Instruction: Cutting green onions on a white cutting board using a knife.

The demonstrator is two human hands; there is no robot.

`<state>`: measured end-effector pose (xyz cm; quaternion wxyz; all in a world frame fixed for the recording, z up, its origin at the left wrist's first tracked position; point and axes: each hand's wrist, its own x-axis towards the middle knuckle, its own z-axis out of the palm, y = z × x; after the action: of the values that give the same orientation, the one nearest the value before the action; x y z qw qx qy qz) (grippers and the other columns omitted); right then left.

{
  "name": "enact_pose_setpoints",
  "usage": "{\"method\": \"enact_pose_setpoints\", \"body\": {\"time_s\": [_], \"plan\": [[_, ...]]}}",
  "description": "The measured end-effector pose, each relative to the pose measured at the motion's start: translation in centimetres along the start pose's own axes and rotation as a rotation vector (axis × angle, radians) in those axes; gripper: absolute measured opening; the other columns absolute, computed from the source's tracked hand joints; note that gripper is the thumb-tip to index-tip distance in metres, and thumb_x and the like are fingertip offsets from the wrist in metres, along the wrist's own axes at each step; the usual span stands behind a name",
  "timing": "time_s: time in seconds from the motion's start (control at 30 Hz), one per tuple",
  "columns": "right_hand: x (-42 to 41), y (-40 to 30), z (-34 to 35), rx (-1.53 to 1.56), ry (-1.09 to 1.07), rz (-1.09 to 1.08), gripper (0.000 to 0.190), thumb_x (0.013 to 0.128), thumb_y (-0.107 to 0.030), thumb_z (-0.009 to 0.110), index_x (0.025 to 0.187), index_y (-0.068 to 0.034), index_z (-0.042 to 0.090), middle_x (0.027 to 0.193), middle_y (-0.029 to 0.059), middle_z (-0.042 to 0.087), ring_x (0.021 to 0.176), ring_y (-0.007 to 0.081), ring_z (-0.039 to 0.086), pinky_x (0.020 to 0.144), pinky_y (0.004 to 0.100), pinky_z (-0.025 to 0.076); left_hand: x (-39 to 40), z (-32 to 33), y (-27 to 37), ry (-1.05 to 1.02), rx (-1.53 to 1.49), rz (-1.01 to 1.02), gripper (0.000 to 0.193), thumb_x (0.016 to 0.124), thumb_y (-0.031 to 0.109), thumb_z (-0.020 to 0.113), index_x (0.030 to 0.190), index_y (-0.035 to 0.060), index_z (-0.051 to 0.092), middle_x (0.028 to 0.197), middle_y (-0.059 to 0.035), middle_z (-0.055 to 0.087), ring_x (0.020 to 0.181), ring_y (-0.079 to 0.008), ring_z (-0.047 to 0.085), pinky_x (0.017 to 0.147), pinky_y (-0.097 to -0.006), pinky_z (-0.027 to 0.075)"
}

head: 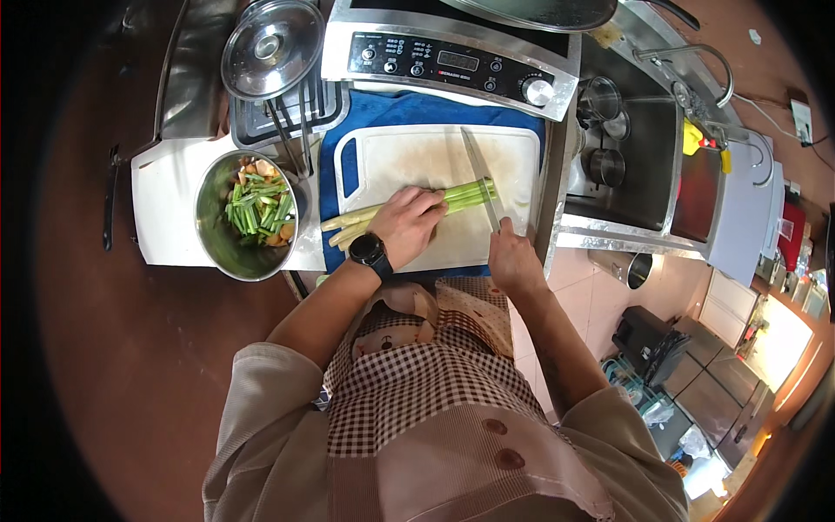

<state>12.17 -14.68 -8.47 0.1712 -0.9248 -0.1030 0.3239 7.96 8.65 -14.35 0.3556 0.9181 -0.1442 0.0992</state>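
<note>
My left hand (409, 222), with a black watch at its wrist, presses several long green vegetable stalks (464, 196) onto a white cutting board (404, 153). Their pale ends stick out past the board's left edge. In my right hand (515, 258) is the handle of a kitchen knife (476, 156), its blade pointing away from me. That blade lies across the stalks close to their right ends, to the right of my left fingers; whether it has cut into them I cannot tell. Beneath the board is a blue cloth (404, 107).
Left of the board stands a steel bowl (207, 202) holding cut green pieces (244, 215) and brownish chunks. Behind it are a metal tray (339, 117), tongs (305, 140) and a pot lid (287, 65). An induction cooker (417, 59) is beyond the board; a sink (642, 156) lies right.
</note>
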Motion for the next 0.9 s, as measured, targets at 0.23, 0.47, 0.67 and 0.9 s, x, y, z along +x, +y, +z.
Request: {"method": "enact_pose_setpoints", "body": {"time_s": [0.23, 0.47, 0.67, 0.9], "plan": [[2.5, -0.5, 0.1, -0.008, 0.156, -0.054, 0.026, 0.107, -0.018, 0.049, 0.12, 0.005, 0.049, 0.077, 0.0366, 0.066, 0.079, 0.0571, 0.067, 0.072, 0.0642, 0.053, 0.5, 0.6, -0.3, 0.03, -0.017, -0.014, 0.025, 0.079, 0.003, 0.072, 0.104, 0.0036, 0.076, 0.114, -0.0056, 0.067, 0.107, -0.0263, 0.061, 0.098, -0.039, 0.052], [-3.2, -0.8, -1.7, -0.04, 0.105, -0.078, 0.027, 0.103, -0.015, 0.052, 0.121, 0.005, 0.05, 0.076, 0.036, 0.065, 0.075, 0.0561, 0.066, 0.068, 0.0643, 0.053, -0.1, 1.0, 0.2, 0.049, -0.011, -0.048, 0.023, 0.08, 0.003, 0.073, 0.102, 0.0031, 0.076, 0.114, -0.0057, 0.068, 0.105, -0.0261, 0.061, 0.095, -0.0387, 0.054], [-2.6, -1.1, -0.2, -0.066, 0.008, -0.067, 0.024, 0.1, -0.01, 0.049, 0.116, 0.007, 0.049, 0.076, 0.035, 0.066, 0.075, 0.0537, 0.068, 0.07, 0.0629, 0.054, 0.0, 1.1, -0.4, 0.011, -0.053, -0.054, 0.023, 0.082, 0.003, 0.075, 0.105, 0.0037, 0.076, 0.117, -0.0067, 0.068, 0.103, -0.0278, 0.062, 0.092, -0.0387, 0.055], [0.9, -1.1, 2.3, -0.102, 0.029, -0.046, 0.03, 0.103, -0.015, 0.053, 0.12, 0.01, 0.048, 0.074, 0.0303, 0.067, 0.075, 0.0483, 0.071, 0.065, 0.0566, 0.058, 0.3, 0.8, -0.6, 0.011, -0.044, -0.042, 0.024, 0.082, 0.002, 0.073, 0.106, 0.0032, 0.076, 0.116, -0.0074, 0.068, 0.102, -0.0282, 0.062, 0.093, -0.0385, 0.055]]}}
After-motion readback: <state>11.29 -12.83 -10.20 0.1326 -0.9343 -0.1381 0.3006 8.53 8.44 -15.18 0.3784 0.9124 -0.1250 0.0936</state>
